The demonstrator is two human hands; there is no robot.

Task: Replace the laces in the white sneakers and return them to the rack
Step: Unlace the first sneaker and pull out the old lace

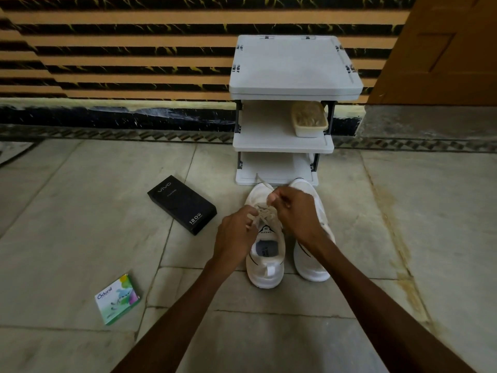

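Your left hand (236, 235) pinched the lace (265, 211) | your right hand (295, 214) pinched it too | over the left shoe (265, 267), before the rack (295, 65).

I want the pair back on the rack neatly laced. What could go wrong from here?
1. Both the left hand and right hand pinch the lace, so nothing pins the sneaker being laced; a hard pull might drag it against the second sneaker.
2. The lace end trails toward the rack and could finish uneven.
3. The basket takes part of the middle shelf, leaving less room there.
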